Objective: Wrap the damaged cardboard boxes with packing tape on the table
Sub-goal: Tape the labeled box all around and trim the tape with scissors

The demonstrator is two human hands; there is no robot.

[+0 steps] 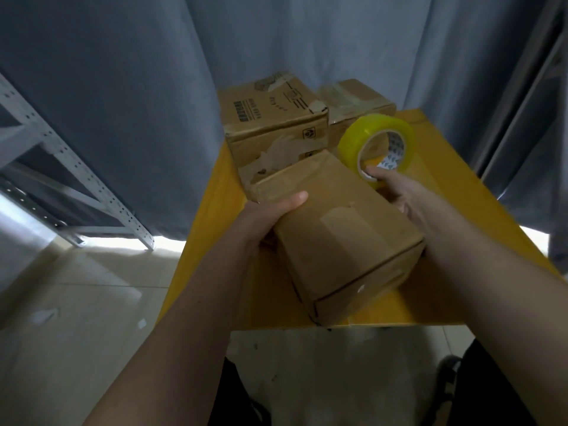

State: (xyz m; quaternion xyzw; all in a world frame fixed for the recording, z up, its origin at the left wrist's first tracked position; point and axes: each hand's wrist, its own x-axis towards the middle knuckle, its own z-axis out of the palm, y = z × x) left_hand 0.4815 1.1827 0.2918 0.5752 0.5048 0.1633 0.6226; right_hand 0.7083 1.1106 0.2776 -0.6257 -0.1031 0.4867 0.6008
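Two torn cardboard boxes (273, 124) (358, 104) crowd the desk's (461, 216) far end. The near box (341, 238) runs near-right to far-left; left hand (270, 221) grasps it, right hand (396, 189) grasps the yellow tape roll (378, 149).

**Print on the boxes, none of it legible**

No word, brand or number can be made out from here. The large printed box (273, 118) at the back of the table carries dark markings on its top: a block of characters near the left edge, some line drawings and dashed rules toward the far side, all too blurred to read. Its front face bears a small square symbol, perhaps a handling or recycling mark. The tape roll (379, 147) shows a pattern of small dark triangles on the white inside of its core, with no lettering visible. The near box (338, 238) shows no print on the sides in view.
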